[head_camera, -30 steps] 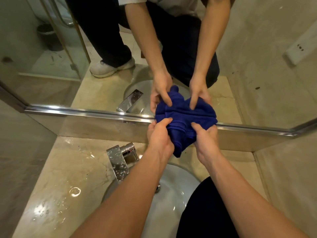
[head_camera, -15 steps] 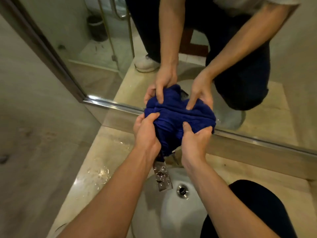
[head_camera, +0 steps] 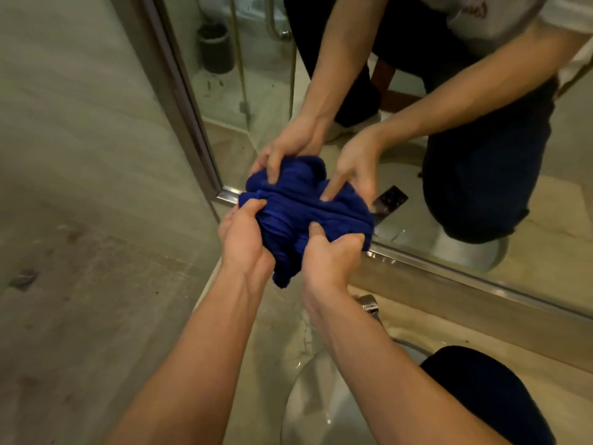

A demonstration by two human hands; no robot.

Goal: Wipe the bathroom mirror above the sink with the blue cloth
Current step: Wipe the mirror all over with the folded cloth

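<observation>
In the head view, the blue cloth (head_camera: 288,226) is held bunched against the lower left corner of the mirror (head_camera: 401,91), just above the steel frame (head_camera: 449,271) and over the sink (head_camera: 321,412). It is gripped by the left hand (head_camera: 244,239), whose thumb is curled over its left edge, and by the right hand (head_camera: 327,255), whose thumb is pressed into its lower right fold. The wiping step is judged to be in hand, with only this corner covered. For the next move, steady pressure and a sweep across or up the glass would be called for, with the cloth kept flat against it. The fingers behind the cloth are hidden. The tap (head_camera: 369,305) is mostly covered by the right forearm, and the upper mirror is cut off.
</observation>
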